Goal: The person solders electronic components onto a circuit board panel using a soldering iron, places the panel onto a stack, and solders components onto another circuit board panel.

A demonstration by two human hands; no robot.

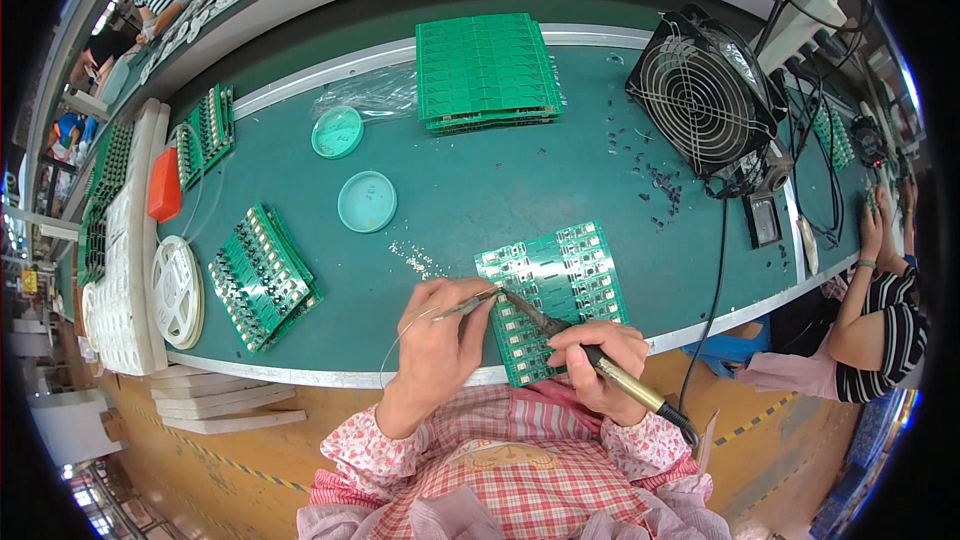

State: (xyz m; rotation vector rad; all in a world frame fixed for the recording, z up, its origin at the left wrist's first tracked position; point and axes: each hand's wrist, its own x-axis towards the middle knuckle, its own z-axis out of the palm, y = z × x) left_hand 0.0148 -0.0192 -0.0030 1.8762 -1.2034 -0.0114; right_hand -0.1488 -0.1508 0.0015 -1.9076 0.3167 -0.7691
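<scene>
A green circuit board panel with rows of small components lies at the table's front edge. My right hand is closed round the gold and black handle of a soldering iron. Its tip reaches the upper left part of the panel. My left hand pinches metal tweezers, whose points come close to the iron's tip over the same row. A thin wire, probably solder, curves beside the left hand. Whether the tips touch a component is too small to tell.
Stacked bare panels stand at the back. A black fan is at the back right. Left are filled panels, two round dishes, a white reel and a red box. A co-worker's arm shows at right.
</scene>
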